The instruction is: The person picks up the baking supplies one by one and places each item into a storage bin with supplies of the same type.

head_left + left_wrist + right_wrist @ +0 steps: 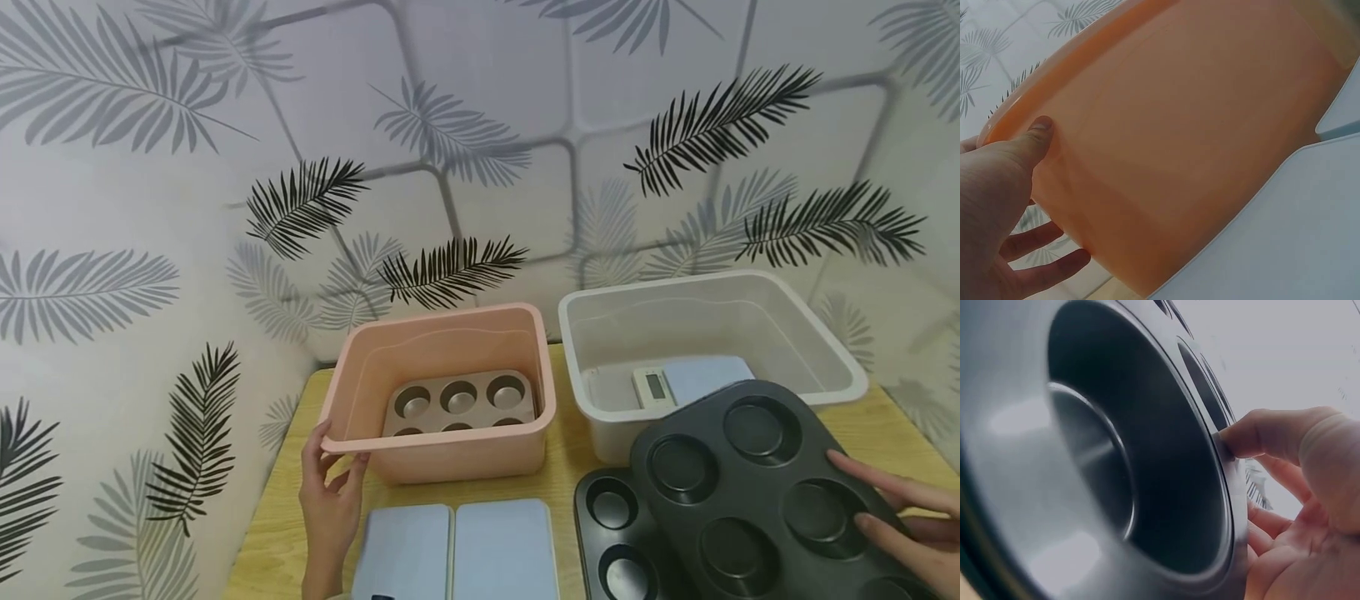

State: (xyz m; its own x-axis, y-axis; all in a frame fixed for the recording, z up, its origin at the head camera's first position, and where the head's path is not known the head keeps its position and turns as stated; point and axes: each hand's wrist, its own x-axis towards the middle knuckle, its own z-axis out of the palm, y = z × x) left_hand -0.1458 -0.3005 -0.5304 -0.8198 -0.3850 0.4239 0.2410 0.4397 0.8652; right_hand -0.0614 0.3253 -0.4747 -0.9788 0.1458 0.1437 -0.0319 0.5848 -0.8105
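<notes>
My left hand (332,512) grips the front left corner of a pink plastic bin (457,460); in the left wrist view the thumb (1040,134) presses its outer wall. Inside the bin a gold-brown muffin pan (474,412) shows several cups. In my right hand (918,521) is a dark muffin pan (716,493), pinched at its right edge and tilted. The right wrist view shows the thumb on the pan's rim (1225,453) and the other fingers behind it. Under the held pan, partly hidden, lies a second dark muffin pan (596,537) on the table.
A white plastic bin (611,437) stands at the back right; it holds what looks like a kitchen scale (705,379) with a small display. Two light blue flat panels (502,550) lie side by side on the wooden table (273,533). A leaf-patterned wall covering (495,208) rises behind.
</notes>
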